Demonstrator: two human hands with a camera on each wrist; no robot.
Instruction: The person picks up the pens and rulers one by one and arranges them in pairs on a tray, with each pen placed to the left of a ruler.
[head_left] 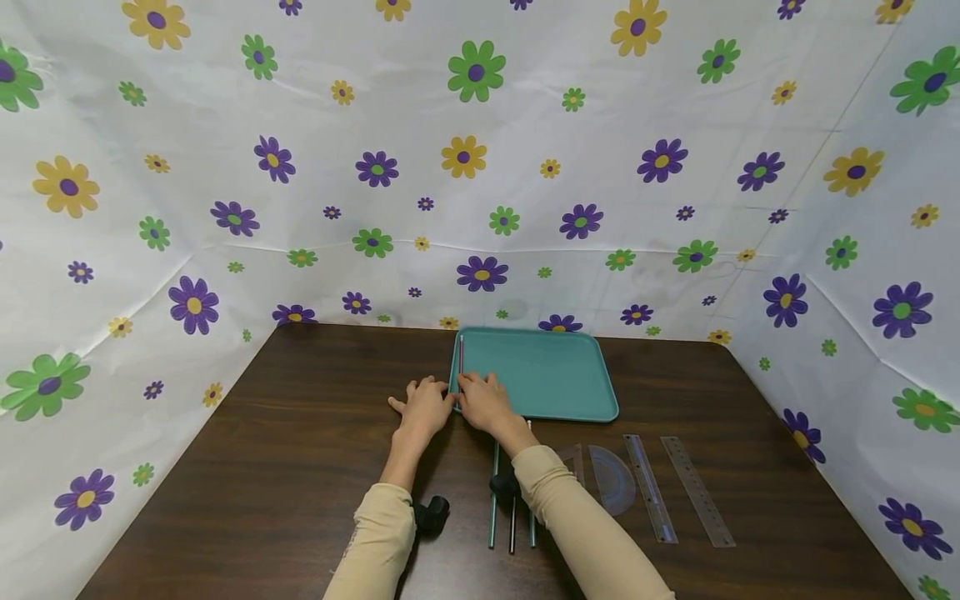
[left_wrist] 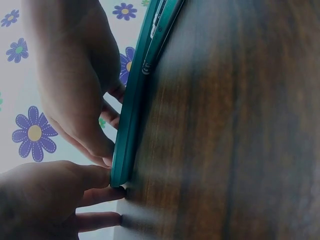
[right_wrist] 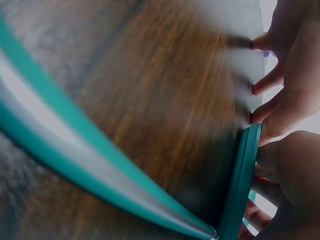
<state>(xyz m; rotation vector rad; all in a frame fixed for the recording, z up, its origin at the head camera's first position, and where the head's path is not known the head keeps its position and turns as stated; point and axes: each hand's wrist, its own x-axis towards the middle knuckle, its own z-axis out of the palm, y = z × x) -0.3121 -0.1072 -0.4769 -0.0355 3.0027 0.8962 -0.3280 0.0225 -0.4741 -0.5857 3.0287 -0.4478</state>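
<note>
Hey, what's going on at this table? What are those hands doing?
A person has both hands at the left edge of a teal tray. The left hand touches its near corner, and the right hand is over a pencil lying along that side inside; I can't tell if it's gripping it. Three more pencils lie on the table, partly under the right arm. Further right are a protractor and two rulers.
</note>
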